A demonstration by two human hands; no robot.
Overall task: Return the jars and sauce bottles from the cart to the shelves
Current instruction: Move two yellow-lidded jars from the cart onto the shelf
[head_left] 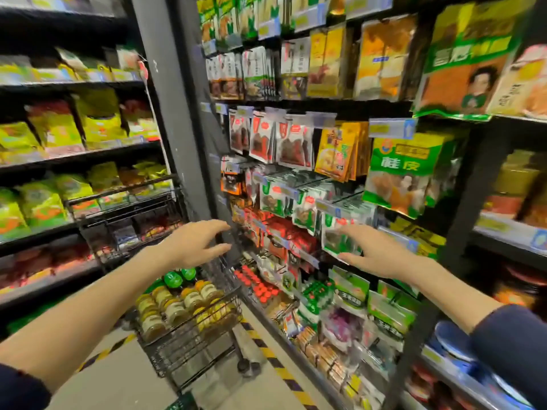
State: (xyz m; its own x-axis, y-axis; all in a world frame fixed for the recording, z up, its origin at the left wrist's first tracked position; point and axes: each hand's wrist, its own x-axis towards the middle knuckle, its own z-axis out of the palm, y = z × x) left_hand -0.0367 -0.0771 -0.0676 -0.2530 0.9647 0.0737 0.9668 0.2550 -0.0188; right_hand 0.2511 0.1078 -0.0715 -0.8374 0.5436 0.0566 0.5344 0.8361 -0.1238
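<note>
A black wire cart (189,347) stands in the aisle below my arms. Its lower basket holds several jars (174,309) with pale and yellow lids and two green-capped bottles (180,276). Its upper basket (124,214) carries dark packets. My left hand (195,242) hovers above the lower basket with fingers spread, holding nothing. My right hand (376,253) reaches toward hanging packets on the right shelf, fingers straight, fingertips at a green-and-white packet (337,241). Small red-capped bottles (257,287) stand on a low shelf beside the cart.
Shelving with hanging spice packets (296,143) fills the right side, and shelves of yellow-green bags (59,134) fill the left. A dark pillar (183,113) stands between them. Yellow-black hazard tape (266,350) marks the floor along the right shelf base.
</note>
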